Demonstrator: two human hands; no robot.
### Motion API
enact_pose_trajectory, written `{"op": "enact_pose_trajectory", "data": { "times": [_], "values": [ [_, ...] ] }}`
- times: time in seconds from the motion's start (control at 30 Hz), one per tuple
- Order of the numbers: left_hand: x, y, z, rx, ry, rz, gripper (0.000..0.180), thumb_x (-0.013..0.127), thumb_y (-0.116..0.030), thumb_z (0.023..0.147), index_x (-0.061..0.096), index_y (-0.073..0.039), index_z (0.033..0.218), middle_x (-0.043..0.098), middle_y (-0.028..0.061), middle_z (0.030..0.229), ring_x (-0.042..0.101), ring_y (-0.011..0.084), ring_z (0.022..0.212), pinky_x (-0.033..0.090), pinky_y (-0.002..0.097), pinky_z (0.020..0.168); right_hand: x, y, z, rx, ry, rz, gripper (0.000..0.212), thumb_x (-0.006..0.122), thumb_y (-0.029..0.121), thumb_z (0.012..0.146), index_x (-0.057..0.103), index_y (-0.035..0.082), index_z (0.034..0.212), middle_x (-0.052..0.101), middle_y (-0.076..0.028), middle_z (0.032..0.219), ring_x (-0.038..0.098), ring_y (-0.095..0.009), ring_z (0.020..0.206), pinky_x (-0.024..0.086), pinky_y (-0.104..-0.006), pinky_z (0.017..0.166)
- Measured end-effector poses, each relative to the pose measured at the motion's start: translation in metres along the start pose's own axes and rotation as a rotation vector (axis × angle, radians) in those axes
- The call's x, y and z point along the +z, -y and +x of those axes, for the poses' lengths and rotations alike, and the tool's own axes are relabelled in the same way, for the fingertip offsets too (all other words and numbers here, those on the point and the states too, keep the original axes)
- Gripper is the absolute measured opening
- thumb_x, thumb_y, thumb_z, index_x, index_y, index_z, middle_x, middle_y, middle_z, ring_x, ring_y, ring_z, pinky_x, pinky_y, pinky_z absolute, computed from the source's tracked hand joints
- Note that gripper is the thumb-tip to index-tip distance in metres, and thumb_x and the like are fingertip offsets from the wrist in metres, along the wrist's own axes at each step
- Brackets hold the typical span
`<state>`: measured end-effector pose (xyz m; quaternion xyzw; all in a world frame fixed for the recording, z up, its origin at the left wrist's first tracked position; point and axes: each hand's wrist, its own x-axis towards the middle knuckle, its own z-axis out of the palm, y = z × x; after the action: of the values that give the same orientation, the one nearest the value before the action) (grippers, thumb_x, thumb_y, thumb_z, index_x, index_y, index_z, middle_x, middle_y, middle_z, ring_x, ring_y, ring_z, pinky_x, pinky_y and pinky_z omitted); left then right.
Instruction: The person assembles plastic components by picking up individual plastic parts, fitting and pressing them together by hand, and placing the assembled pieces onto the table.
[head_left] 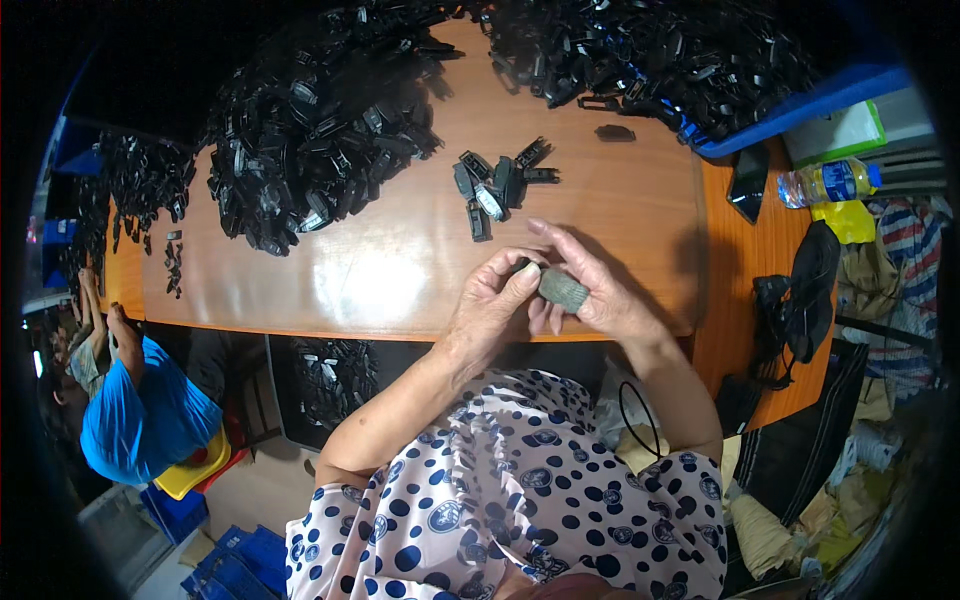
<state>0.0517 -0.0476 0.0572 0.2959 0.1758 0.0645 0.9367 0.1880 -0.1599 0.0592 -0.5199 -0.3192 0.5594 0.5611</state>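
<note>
On the bench (600, 205), a large heap of black parts (310, 140) lies at left. Nearer the middle, the left hand (500, 290) is nearly closed, thumb and fingertips pinched at the left end of an oblong grey-green piece (564, 290). That piece sits between both hands, above the bench's near edge. The right hand (598, 292) is half open, upper fingers stretched out, touching the piece's right side; how firmly it grips, I cannot tell.

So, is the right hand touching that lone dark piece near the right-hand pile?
Apart: the head view plainly shows tabletop between the right hand and the lone dark piece.
</note>
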Motion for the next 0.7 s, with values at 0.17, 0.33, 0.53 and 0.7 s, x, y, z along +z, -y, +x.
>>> {"op": "enact_pose_trajectory", "data": {
  "times": [0.17, 0.33, 0.53, 0.7],
  "values": [
    [-0.047, -0.019, 0.006, 0.491, -0.328, 0.710, 0.009, 0.055, -0.007, 0.093, 0.059, -0.002, 0.098, 0.062, 0.0061, 0.100, 0.059, 0.0155, 0.087, 0.047, 0.0295, 0.080, -0.090, 0.022, 0.035, -0.283, -0.447, -1.038, 0.048, 0.063, 0.017, 0.089, 0.046, 0.010, 0.134, 0.057, -0.007, 0.106, 0.057, -0.016, 0.098, 0.051, -0.0305, 0.075],
    [-0.043, -0.059, 0.012, 0.472, -0.308, 1.658, 0.034, 0.056, 0.005, 0.077, 0.061, -0.008, 0.107, 0.056, 0.0141, 0.100, 0.061, 0.0288, 0.089, 0.050, 0.0351, 0.075, -0.133, 0.053, 0.064, -0.179, -0.349, -1.518, 0.030, 0.054, 0.003, 0.088, 0.054, 0.005, 0.118, 0.056, -0.015, 0.106, 0.057, -0.034, 0.103, 0.047, -0.0423, 0.091],
    [-0.053, -0.061, 0.024, 0.471, -0.057, 2.173, 0.030, 0.059, -0.002, 0.079, 0.060, -0.011, 0.107, 0.053, 0.0110, 0.108, 0.060, 0.0280, 0.097, 0.053, 0.0380, 0.075, -0.129, 0.064, 0.066, -0.206, -0.351, -1.553, 0.022, 0.054, 0.000, 0.085, 0.055, 0.003, 0.107, 0.059, -0.017, 0.102, 0.057, -0.036, 0.097, 0.047, -0.0448, 0.083],
    [-0.060, -0.063, 0.014, 0.503, -0.113, 1.990, 0.023, 0.062, -0.003, 0.080, 0.056, -0.006, 0.102, 0.059, 0.0124, 0.096, 0.062, 0.0311, 0.087, 0.051, 0.0392, 0.072, -0.124, 0.060, 0.060, -0.294, -0.477, -1.318, 0.018, 0.057, 0.006, 0.087, 0.053, 0.001, 0.103, 0.061, -0.019, 0.096, 0.060, -0.033, 0.088, 0.048, -0.0406, 0.076]
  ]
}}
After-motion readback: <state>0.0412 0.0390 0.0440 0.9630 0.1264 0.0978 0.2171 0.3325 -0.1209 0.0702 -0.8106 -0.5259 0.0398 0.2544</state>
